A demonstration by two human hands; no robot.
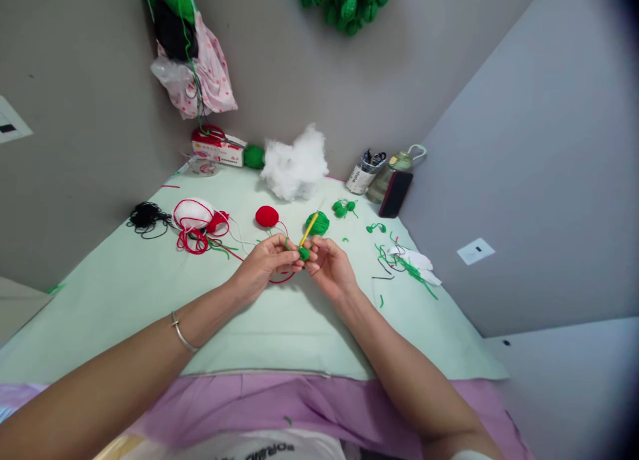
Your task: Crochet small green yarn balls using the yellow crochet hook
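A small green crochet piece (304,253) is pinched between my two hands above the near middle of the table. My left hand (264,263) closes on it from the left, thumb and fingers together. From the right, my right hand (332,267) grips its other edge with bent fingers. A crochet hook with a yellow handle (310,228) slants up and away from the piece; its tip is hidden. Just behind the hook sits a green yarn ball (318,224). A round red ball (267,216) lies behind my left hand, and red yarn runs beneath my hands.
White, red and black yarn (194,215) tangles at the left. White stuffing (294,164) stands by the wall. At the right are green pieces (344,209), yarn scraps (412,268), a pen cup (360,178), a bottle (381,182) and a phone (396,194). Scissors (212,134) rest on a box (227,152).
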